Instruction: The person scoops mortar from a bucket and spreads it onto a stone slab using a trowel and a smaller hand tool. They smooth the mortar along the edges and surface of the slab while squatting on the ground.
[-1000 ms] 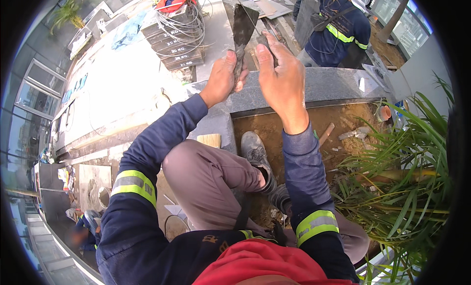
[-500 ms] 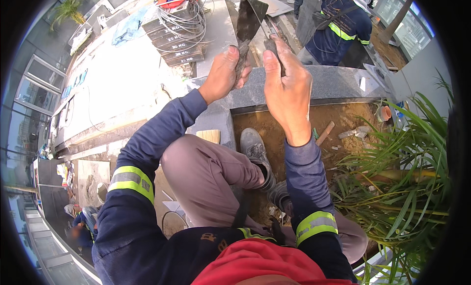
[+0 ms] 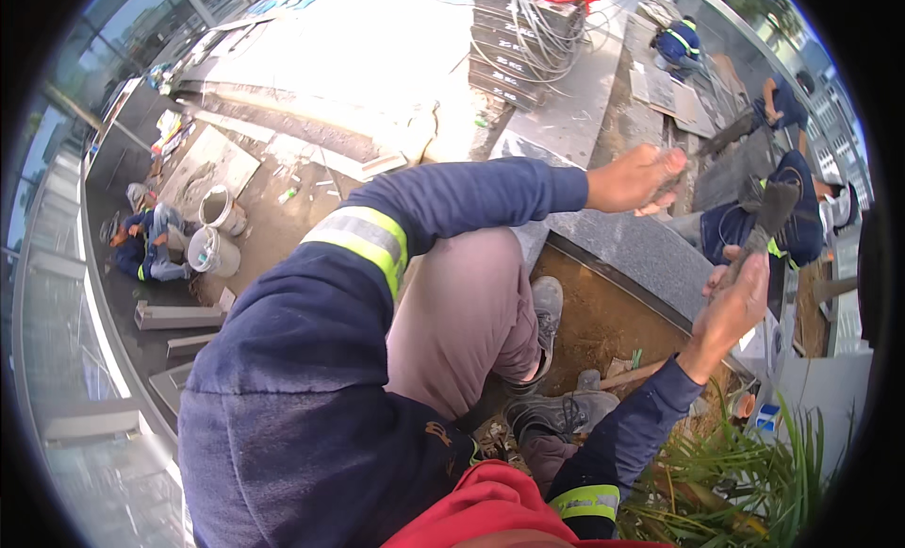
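My left hand [image 3: 633, 182] is closed around the grey, mortar-crusted handle of a trowel above a speckled granite ledge [image 3: 636, 257]; that trowel's blade is hard to make out from this angle. Lower and to the right, my right hand [image 3: 737, 298] grips a second trowel [image 3: 777, 205], its narrow grey blade pointing up and away. The two hands are apart. Beyond the right-hand trowel, a co-worker in navy [image 3: 801, 208] bends down, partly behind it.
Palm fronds [image 3: 735, 482] spread at the lower right beside bare soil [image 3: 603, 303] around my shoes. Far ahead stands a stack of dark weights [image 3: 514, 48] with looped cable. White buckets [image 3: 215, 253] and a seated person [image 3: 141, 246] are left. More workers [image 3: 677, 43] are at upper right.
My view has swung left, so the hands appear farther right in the picture. The hands have drawn apart, and the right one sits lower than the left.
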The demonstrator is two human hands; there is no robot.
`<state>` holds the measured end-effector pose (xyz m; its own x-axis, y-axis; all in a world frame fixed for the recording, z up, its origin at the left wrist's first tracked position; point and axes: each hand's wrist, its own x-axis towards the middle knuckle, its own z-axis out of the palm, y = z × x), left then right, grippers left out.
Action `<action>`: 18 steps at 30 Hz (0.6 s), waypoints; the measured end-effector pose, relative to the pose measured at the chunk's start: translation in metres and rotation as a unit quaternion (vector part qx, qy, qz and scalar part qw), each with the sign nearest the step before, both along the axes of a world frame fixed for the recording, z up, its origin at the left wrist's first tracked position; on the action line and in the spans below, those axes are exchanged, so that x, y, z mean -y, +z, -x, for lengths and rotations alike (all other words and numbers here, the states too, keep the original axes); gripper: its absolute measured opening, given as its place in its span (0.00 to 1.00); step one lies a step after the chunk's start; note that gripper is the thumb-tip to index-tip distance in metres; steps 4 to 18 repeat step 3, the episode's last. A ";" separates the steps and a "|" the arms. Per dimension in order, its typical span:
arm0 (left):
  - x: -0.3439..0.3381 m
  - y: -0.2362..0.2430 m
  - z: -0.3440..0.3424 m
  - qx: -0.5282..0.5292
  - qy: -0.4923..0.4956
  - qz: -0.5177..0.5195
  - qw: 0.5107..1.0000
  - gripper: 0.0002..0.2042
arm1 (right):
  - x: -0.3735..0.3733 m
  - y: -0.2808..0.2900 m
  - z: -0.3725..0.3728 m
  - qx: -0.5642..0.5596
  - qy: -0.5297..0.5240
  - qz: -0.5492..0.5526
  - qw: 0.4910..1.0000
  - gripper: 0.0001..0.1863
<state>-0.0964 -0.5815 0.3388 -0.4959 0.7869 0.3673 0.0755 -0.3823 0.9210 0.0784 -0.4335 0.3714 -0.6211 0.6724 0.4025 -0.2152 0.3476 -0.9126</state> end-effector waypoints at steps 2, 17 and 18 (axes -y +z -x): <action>-0.006 -0.001 -0.005 -0.008 0.020 0.001 1.000 0.33 | -0.004 0.004 0.005 -0.098 0.077 0.132 0.983 0.22; 0.027 -0.008 0.005 -0.001 0.062 -0.004 0.998 0.33 | 0.016 0.001 0.029 -0.086 0.118 0.131 0.980 0.22; 0.027 -0.008 0.005 -0.001 0.062 -0.004 0.998 0.33 | 0.016 0.001 0.029 -0.086 0.118 0.131 0.980 0.22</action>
